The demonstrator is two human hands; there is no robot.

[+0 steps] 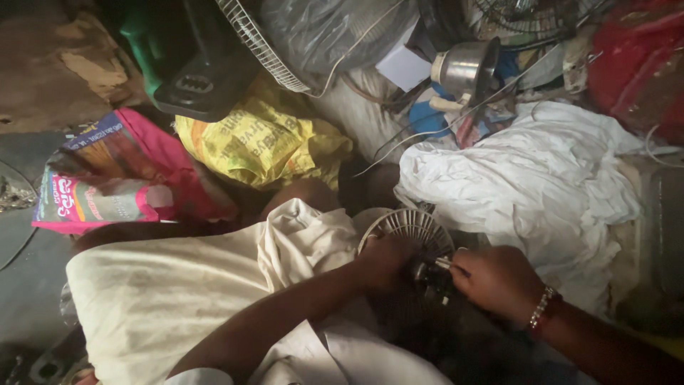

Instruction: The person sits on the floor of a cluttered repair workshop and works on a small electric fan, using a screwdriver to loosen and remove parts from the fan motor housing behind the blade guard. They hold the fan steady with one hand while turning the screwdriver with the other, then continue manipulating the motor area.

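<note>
A: Where is the fan part, and who has hold of it?

B: The small round fan grille [407, 229] sits in the person's lap, on the cream cloth [178, 285]; the left hand [385, 262] curls around its lower rim, fingers closed on it; the right hand [495, 279] pinches a thin metal piece [443, 263] at the motor hub [427, 274], thumb and fingertips pressed together.

A: What might go wrong from here?

B: I judge the light is the main trouble; the hub lies in shadow, so the thin piece could slip off its seat; a small part dropped there would vanish into the folds of the cloth or the white sheet [527, 178] just beside it.

A: Anything else?

B: The grille ribs look slender; a hard squeeze from the left hand could bend them; loose wires [427, 135] lie near and could snag.
</note>
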